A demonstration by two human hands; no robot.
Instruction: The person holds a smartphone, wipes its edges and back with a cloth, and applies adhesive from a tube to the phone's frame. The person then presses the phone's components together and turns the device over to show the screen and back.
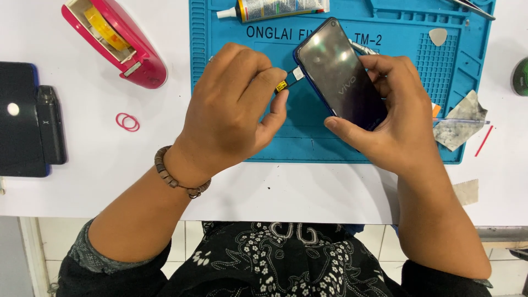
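My right hand (393, 118) grips a dark smartphone (341, 74), screen up and tilted, above the blue work mat (308, 137). My left hand (234, 110) pinches a small card tray (290, 78) with a yellow-and-black card on it, right at the phone's left edge. A beaded bracelet (175, 177) circles my left wrist. Whether the tray sits partly inside the phone's slot I cannot tell.
A pink tape dispenser (118, 41) lies at the back left. A black phone with a small dark device (30, 118) rests at the left edge. Red rubber bands (127, 121), a glue tube (275, 8), a grey pick (438, 36) and a grey cloth (461, 122) lie around.
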